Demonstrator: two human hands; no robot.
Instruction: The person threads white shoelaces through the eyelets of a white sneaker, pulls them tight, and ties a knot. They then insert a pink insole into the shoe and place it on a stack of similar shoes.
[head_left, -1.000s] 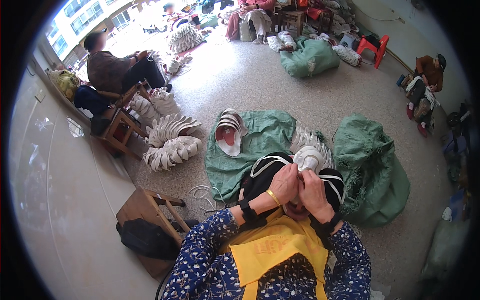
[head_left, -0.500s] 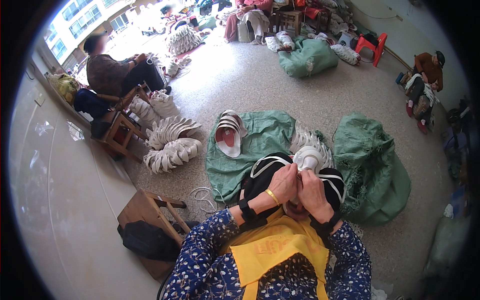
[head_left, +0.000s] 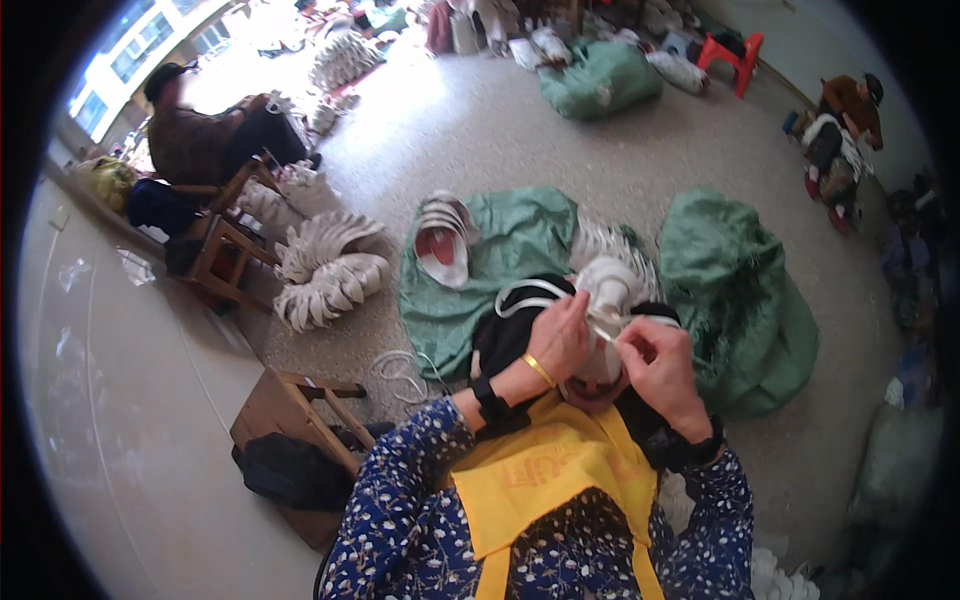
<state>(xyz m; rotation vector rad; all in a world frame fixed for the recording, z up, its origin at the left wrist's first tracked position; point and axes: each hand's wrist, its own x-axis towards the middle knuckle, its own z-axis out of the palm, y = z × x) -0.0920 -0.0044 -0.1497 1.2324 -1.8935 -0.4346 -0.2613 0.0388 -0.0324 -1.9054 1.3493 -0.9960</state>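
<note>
A white shoe (head_left: 610,282) rests on my lap between my black-clad knees, its opening toward me. Over its front, my left hand (head_left: 558,345) is closed in a pinch at the lacing. My right hand (head_left: 664,372), also pinched, grips a white shoelace (head_left: 603,331) to the right of the opening. The lace runs between both hands, and one length loops over my left knee. My fingers partly cover the eyelets, so I cannot see which hole the lace passes through.
Ahead lies a green woven sack (head_left: 510,230) bearing nested shoes (head_left: 445,240); another green sack (head_left: 735,290) slumps at right. Shoe rows (head_left: 330,290) lie left. A wooden stool (head_left: 275,415) is beside me. Seated people (head_left: 205,130) are farther off, near a red stool (head_left: 735,60).
My hands were together over the shoe; my right hand has moved right and toward me, opening a gap with the lace across it. The view has shifted slightly.
</note>
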